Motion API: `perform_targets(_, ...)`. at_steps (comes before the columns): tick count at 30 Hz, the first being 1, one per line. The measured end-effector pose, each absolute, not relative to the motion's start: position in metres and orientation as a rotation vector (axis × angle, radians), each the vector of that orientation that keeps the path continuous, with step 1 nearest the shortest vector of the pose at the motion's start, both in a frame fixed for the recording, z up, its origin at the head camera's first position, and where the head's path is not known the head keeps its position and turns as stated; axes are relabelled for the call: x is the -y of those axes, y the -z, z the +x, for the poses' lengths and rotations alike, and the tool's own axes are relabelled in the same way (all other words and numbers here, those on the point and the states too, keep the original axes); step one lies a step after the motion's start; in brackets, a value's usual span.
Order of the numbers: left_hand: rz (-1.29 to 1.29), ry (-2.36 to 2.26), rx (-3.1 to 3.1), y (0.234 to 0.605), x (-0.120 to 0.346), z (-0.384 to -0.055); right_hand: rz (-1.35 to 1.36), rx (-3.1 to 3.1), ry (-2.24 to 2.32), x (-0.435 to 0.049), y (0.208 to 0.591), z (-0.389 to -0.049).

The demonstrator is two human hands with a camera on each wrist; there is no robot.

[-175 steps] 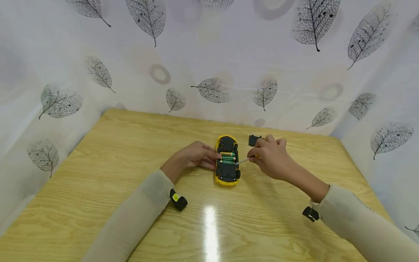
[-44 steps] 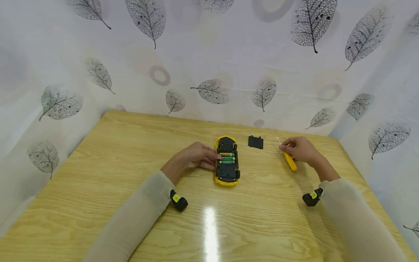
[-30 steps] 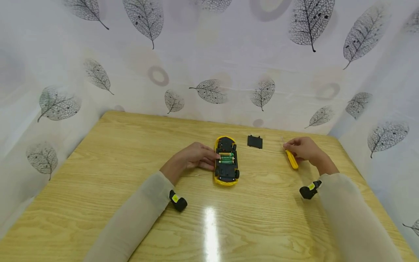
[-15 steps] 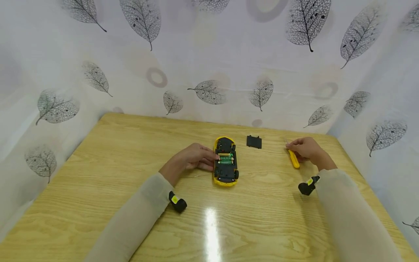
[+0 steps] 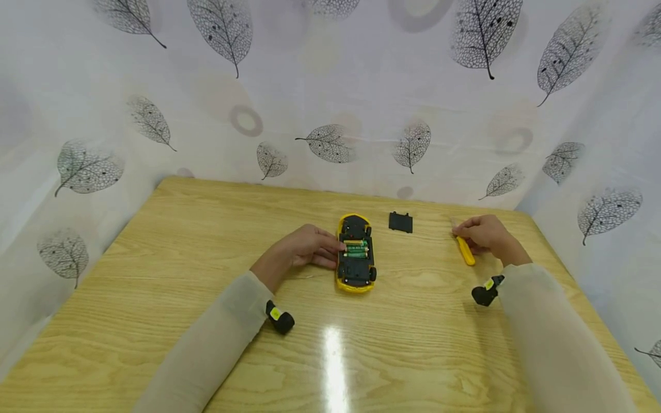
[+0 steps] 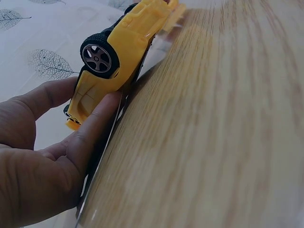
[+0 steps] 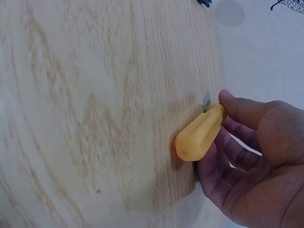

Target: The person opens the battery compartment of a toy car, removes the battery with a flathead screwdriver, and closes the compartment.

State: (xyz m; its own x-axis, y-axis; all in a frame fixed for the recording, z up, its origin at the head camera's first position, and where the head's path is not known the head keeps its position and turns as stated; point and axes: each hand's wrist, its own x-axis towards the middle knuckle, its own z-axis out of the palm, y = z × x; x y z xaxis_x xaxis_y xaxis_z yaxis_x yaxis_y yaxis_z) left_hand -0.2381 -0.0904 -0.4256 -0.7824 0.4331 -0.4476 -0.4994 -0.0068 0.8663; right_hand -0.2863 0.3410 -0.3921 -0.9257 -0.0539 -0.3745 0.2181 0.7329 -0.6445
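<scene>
A yellow toy car (image 5: 356,278) lies wheels up on the table, its black underside showing several green batteries (image 5: 356,249) in an uncovered compartment. My left hand (image 5: 311,246) holds the car by its left side, with the thumb on the edge of the underside and a finger along the bodywork (image 6: 128,42). Off to the right, my right hand (image 5: 482,232) pinches a screwdriver (image 5: 466,251) near its collar. The yellow handle (image 7: 197,137) rests close along the tabletop, pointing towards me, with the thin shaft pointing away. Between car and screwdriver lies a black battery cover (image 5: 400,222).
The wooden table (image 5: 248,355) ends at a back edge against a leaf-patterned cloth (image 5: 330,69), which also covers both sides. A small thin pale piece (image 5: 310,277) lies below the left hand. Black wrist cameras (image 5: 280,318) sit at both cuffs.
The right hand has drawn the screwdriver away from the battery compartment to the right and lowered it to the table beyond the cover. The left hand stays on the car.
</scene>
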Motion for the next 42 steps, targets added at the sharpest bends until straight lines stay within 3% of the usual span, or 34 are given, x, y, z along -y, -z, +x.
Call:
perform_targets(22, -0.072, -1.867, -1.618, 0.425, 0.092, -0.238, 0.153, -2.539, 1.083, -0.348, 0.392, -0.286)
perform_targets(42, -0.065, -1.856, -1.621, 0.425, 0.092, -0.238, -0.075, -2.559, 1.041, -0.34, 0.377, -0.276)
